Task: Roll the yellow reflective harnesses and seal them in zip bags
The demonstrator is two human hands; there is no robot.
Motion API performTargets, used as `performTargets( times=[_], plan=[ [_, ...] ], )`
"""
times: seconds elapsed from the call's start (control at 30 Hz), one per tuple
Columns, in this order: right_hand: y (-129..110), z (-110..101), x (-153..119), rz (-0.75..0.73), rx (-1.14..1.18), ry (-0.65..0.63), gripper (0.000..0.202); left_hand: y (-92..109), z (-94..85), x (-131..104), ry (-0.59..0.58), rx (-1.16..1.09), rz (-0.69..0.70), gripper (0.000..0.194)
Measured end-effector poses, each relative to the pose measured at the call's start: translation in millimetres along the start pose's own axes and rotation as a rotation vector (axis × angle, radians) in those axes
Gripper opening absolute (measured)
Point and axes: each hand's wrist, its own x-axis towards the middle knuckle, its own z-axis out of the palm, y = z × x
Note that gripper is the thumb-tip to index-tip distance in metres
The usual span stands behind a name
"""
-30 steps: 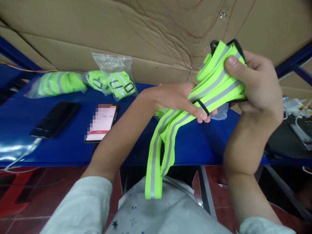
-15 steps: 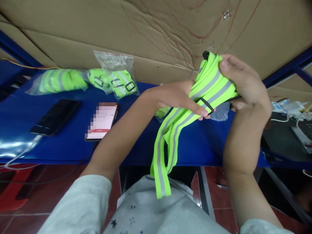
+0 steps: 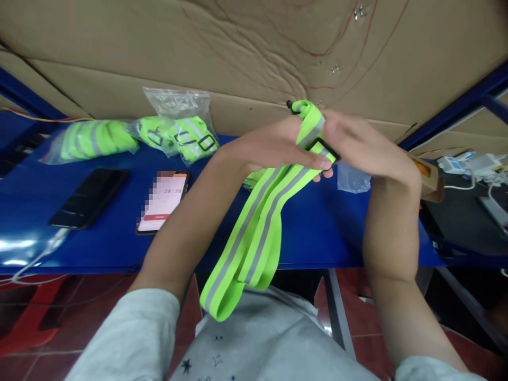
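A neon-yellow reflective strap with a grey stripe hangs in long loops below my hands, over the table's front edge. My left hand is closed on it, thumb pressed beside a black buckle. Against the folded upper part of the strap rests my right hand, its thumb at the strap's edge; it is slightly blurred and its other fingers are mostly hidden. A second black fitting shows at the top of the bundle.
Bagged straps and another bagged bundle lie along the back of the blue table. A dark phone with a cable and a lit phone lie left. A clear bag and a cardboard box are right.
Both hands have shifted slightly left, the right one furthest, turning over the bundle. The fanned folds at the top are now mostly covered. The hanging loops have swung left.
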Motion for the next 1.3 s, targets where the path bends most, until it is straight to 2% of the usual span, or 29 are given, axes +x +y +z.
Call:
performTargets(
  times=[0.1,0.23,0.4,0.6,0.77,0.87,0.97,1.03,1.17,1.3],
  plan=[
    [-4.9,2.8,1.4,-0.013,-0.096,0.022,0.069,-4.7,0.9,3.7,-0.011,-0.012,-0.021,0.012],
    [-9.5,2.6,-1.0,0.073,-0.112,0.077,0.059,-7.8,5.1,7.3,-0.054,-0.204,-0.034,0.020],
    [-0.8,-5.1,-0.6,0.012,-0.113,0.089,0.049,-12.4,11.7,12.2,-0.087,-0.369,-0.087,0.027],
    [12.1,-2.3,6.6,0.001,0.068,0.100,0.052,-18.9,2.5,11.2,-0.046,-0.167,-0.152,0.024],
    [7.8,-3.5,0.6,0.015,0.171,0.199,0.035,-17.1,-1.6,7.9,-0.088,-0.133,-0.181,0.025],
    [9.5,-9.0,-3.2,0.095,0.439,0.242,0.036,-11.4,3.6,6.4,-0.086,-0.126,-0.155,0.022],
    [14.3,-12.4,-2.7,0.228,0.596,0.145,0.047,-9.4,7.7,6.3,-0.100,-0.123,-0.151,0.025],
    [16.3,-12.3,-0.9,0.260,0.615,0.115,0.049,-12.3,6.2,7.0,-0.093,-0.102,-0.159,0.027],
    [14.7,-10.3,2.0,0.254,0.631,0.217,0.036,-21.3,-4.8,7.9,-0.105,0.010,-0.174,0.028],
    [10.6,-8.3,2.5,0.256,0.602,0.282,0.033,-20.1,-10.2,6.4,-0.185,0.088,-0.046,0.028]
  ],
)
